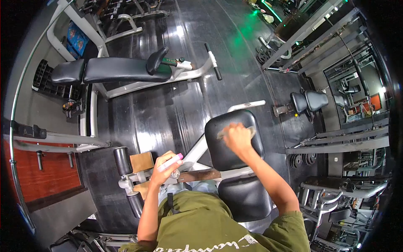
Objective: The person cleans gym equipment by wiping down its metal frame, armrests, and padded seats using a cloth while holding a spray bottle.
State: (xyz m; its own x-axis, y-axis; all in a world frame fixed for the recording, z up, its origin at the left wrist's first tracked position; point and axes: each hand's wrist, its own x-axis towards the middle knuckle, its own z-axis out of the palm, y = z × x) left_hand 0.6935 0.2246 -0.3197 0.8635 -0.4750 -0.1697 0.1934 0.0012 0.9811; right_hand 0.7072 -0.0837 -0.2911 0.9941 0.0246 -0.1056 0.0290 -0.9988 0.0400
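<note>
My right hand (238,137) is closed on a greyish cloth (252,131) and presses it against the black padded backrest (220,153) of a gym bench. Parts of the cloth stick out on both sides of my fingers. In my left hand (161,168) is a spray bottle (170,163) with a white head and a pink tip, its clear lower part mostly covered by my fingers. That hand hovers left of the backrest, above the bench frame. Closer to my body lies the black seat pad (245,199).
Black foam rollers (122,161) stand at the left of this bench. Ahead is another bench with a long black pad (119,70). A further padded seat (315,101) and a mirror (357,92) are at the right. Weight plates (296,161) rest near the right wall.
</note>
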